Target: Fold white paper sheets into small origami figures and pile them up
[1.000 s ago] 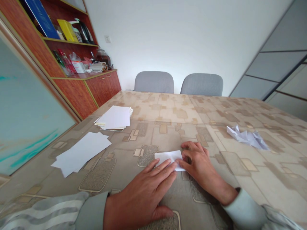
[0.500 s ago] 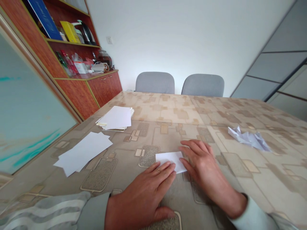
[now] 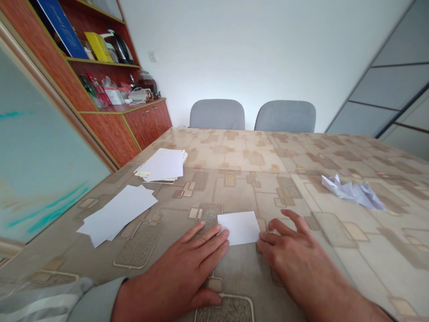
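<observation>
A small white folded paper [image 3: 239, 228] lies flat on the patterned table in front of me. My left hand [image 3: 182, 264] rests palm down with its fingers stretched out, the fingertips over the paper's lower left edge. At the lower right corner, the thumb and forefinger of my right hand [image 3: 291, 252] come together against the paper, while its other fingers are bent and lifted. How much of the corner sits between those fingertips is hard to see.
On the left lie a few loose white sheets [image 3: 117, 212], with a stack of paper [image 3: 164, 164] behind them. Folded, creased paper [image 3: 351, 192] sits to the right. Two grey chairs [image 3: 217, 114] stand at the table's far edge, and a wooden cabinet [image 3: 103, 134] is at the left.
My left hand has slid left, uncovering more of the paper. My right hand has come down and nearer to me, to the paper's lower right corner.
</observation>
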Demonstrator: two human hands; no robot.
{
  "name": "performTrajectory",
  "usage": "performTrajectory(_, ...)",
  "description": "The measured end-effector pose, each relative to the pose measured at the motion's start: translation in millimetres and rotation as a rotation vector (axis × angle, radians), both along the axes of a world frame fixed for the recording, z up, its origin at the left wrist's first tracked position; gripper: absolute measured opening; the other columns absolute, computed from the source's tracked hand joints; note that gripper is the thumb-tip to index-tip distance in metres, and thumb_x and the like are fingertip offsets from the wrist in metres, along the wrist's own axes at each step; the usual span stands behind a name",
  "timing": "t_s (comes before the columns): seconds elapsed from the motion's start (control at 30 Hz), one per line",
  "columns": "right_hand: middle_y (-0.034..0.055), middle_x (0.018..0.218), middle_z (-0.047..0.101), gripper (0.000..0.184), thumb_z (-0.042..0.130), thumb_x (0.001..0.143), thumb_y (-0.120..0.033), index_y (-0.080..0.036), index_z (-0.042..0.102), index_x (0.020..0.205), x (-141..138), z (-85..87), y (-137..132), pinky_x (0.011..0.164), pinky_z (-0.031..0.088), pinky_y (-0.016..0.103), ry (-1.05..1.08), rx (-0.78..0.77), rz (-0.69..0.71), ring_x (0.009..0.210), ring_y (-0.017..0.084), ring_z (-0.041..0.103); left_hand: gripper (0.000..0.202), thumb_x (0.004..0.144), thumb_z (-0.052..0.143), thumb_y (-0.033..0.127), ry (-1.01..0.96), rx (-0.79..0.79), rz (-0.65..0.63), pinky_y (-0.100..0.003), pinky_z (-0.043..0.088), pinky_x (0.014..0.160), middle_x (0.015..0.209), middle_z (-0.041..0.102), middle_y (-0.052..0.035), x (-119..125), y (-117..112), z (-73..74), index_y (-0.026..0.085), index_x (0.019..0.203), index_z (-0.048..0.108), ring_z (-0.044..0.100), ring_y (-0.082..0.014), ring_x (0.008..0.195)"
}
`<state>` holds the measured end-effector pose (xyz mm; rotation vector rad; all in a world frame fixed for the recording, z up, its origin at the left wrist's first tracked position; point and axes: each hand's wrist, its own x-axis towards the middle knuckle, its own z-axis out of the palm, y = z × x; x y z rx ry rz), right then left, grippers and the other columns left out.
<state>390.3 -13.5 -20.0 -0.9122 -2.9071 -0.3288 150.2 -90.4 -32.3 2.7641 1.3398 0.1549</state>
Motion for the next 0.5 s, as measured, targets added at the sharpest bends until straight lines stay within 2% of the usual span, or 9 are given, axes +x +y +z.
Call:
performTrajectory(0.07,0.004,0.066,0.07,0.022,0.064,0.066,-0.002,-0.024,0.066,0.066,-1,-0.8,1,0.104,0.026,0.06,-0.008,0.016,-0.016,0.081,0.028,0.062,0.069,0.088,0.059,0.053,0.011,0.067,0.001,-0.046,0.026,0.115,0.145,0.047,-0.0126,-7,-1,-2.2,0.017,0.144,0.038,0.041,-0.0286,0.136)
performTrajectory(0.13,0.0041,0.064,0.069,0.023,0.064,0.066,0.0,-0.023,0.067,0.064,-3,-1.2,3,0.103,0.029,0.059,-0.009,0.027,-0.008,0.08,0.027,0.062,0.051,0.091,0.058,0.047,0.022,0.114,-0.004,-0.046,0.027,0.115,0.136,0.057,-0.0102,-9,4,-1.4,0.018,0.132,0.05,0.045,-0.0273,0.132)
performTrajectory(0.23,0.0049,0.063,0.067,0.017,0.068,0.071,-0.006,-0.02,0.066,0.063,-8,1.5,8,0.094,0.039,0.053,0.042,0.021,0.018,0.078,0.027,0.061,0.022,0.094,0.059,0.032,0.028,0.102,-0.008,-0.044,0.034,0.109,0.12,0.065,-0.0084,3,18,7.0,0.018,0.11,0.061,0.051,-0.0267,0.124)
performTrajectory(0.37,0.0034,0.078,0.069,0.007,0.072,0.078,-0.019,-0.02,0.065,0.076,-14,6.2,14,0.08,0.045,0.042,0.169,-0.087,0.072,0.082,0.024,0.06,0.01,0.09,0.059,0.022,0.033,0.049,0.046,-0.037,0.05,0.082,0.097,0.065,-0.006,27,37,20.9,0.017,0.098,0.059,0.06,-0.0236,0.092)
performTrajectory(0.43,0.0025,0.08,0.068,0.007,0.07,0.08,-0.018,-0.02,0.064,0.078,-16,5.4,16,0.079,0.044,0.04,0.178,-0.102,0.119,0.083,0.023,0.059,0.005,0.089,0.056,0.017,0.07,0.058,0.062,-0.035,0.05,0.073,0.09,0.063,-0.006,36,43,23.8,0.016,0.093,0.058,0.06,-0.0232,0.083)
performTrajectory(0.5,0.0027,0.078,0.067,0.009,0.067,0.082,-0.015,-0.019,0.063,0.076,-18,2.4,15,0.078,0.044,0.039,0.167,-0.065,0.139,0.079,0.022,0.059,0.007,0.09,0.052,0.012,0.102,0.084,0.066,-0.035,0.05,0.07,0.086,0.061,-0.0064,41,45,23.2,0.015,0.088,0.058,0.059,-0.0236,0.081)
